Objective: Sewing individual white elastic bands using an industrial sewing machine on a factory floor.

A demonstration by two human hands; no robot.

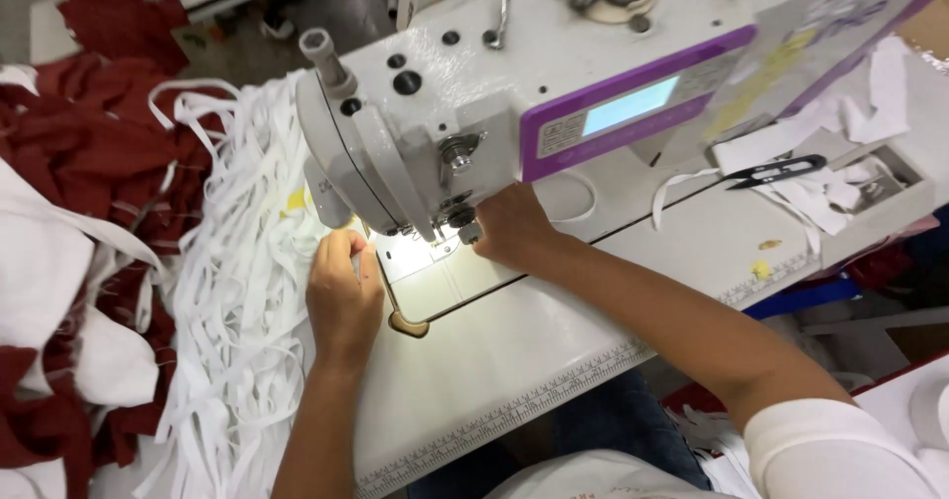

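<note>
Two hands work close under the needle of the white sewing machine (435,153). Risk, as judged: a fingertip could be caught should the needle run, since both sit just beside it. Left hand (341,296) lies flat, fingers loosely curled on white strip (435,277) on the desk (514,361). Right hand (509,227) pinches near the presser foot; what it grips cannot be told.

sewing machine (465,84): you see glossy white painted metal, with a smooth purple plastic panel.
needle area (450,224): bare shiny metal parts beside your right hand (509,227).
desk (514,351): smooth, matt white top.
white strips (242,291): soft matt cloth by your left hand (341,296).
red fabric (94,153): matt, slightly fuzzy cloth.
snips (776,171): black, smooth finish.
</note>
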